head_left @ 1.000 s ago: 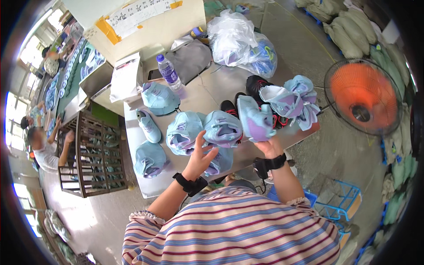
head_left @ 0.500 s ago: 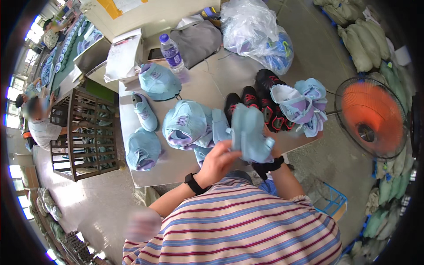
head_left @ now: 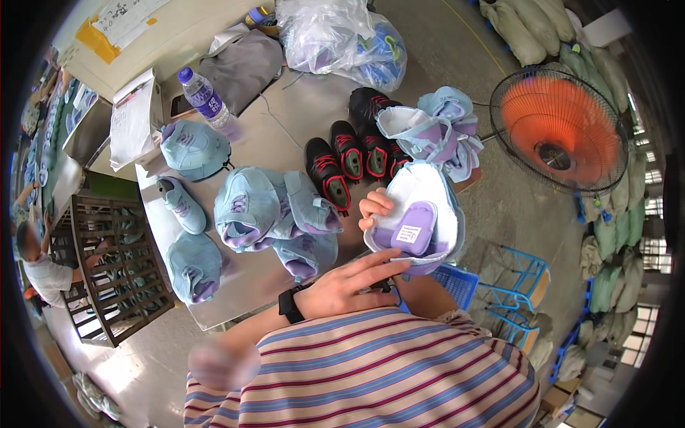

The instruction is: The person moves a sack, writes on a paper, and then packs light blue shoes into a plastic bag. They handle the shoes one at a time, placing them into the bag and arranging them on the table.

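Note:
A light-blue shoe upper [head_left: 453, 203] is turned with its white lining and purple tongue facing up; a white label shows on the tongue. My right hand [head_left: 374, 207] holds it from behind and below, fingers curled round its left side, palm hidden. My left hand [head_left: 346, 285], with a black watch on the wrist, reaches across. Its fingers are stretched out and their tips touch the upper's near rim. More light-blue uppers [head_left: 246, 203] lie in a cluster on the table's left half. Black shoes with red laces [head_left: 347, 155] stand just beyond the held upper.
On the metal table [head_left: 289, 96] are a water bottle [head_left: 203, 96], papers [head_left: 135, 121], grey cloth [head_left: 242, 64] and plastic bag [head_left: 339, 43]. More uppers [head_left: 435, 132] sit at its right edge, near an orange fan [head_left: 556, 128]. A slatted rack [head_left: 118, 267] and another person [head_left: 43, 264] are left.
The upper has been turned over, from its blue outside to its lined inside. My right fingers have come into sight round it. My view has swung right, so the table sits further left.

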`<state>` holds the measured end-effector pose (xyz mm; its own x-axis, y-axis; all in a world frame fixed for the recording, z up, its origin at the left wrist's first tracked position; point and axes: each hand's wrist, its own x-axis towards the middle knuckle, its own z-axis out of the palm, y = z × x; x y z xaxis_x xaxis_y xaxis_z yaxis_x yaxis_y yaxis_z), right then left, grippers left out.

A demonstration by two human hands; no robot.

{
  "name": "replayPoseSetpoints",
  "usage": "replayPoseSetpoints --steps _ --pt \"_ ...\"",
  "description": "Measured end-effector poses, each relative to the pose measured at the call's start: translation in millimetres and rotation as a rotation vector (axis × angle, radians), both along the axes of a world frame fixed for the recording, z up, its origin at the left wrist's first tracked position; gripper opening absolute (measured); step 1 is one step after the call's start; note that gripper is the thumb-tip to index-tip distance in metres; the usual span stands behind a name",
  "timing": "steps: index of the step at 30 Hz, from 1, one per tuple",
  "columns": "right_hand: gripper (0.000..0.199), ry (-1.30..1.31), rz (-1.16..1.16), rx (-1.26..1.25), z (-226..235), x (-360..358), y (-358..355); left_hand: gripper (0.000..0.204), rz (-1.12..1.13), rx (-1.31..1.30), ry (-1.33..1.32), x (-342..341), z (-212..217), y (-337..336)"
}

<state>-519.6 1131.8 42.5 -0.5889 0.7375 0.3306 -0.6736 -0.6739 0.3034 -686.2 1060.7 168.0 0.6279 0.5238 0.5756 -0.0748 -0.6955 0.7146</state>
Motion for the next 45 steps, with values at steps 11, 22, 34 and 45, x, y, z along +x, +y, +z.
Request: replayPoseSetpoints --steps 11,22,34,45 --pt "0.031 -0.8 -0.418 -0.296 21.3 -11.7 -27.9 0.038 0.309 -0.138 0.099 -2.3 0.6 29.1" --pt "0.032 -0.213 -0.066 -0.099 -24.8 45.1 -20.8 0.049 0.917 -0.287 0.766 -91.4 -50.8 182.5" --pt "0.039 -0.35 0.055 -0.253 -59.0 13.5 -39.9 0.04 0.791 0.014 1.174 -32.3 -51.5 38.2" --pt "0.039 -0.352 0.022 -0.39 -83.1 26.9 -61.4 0.047 0.568 0.038 0.43 18.7 -103.9 1.1"
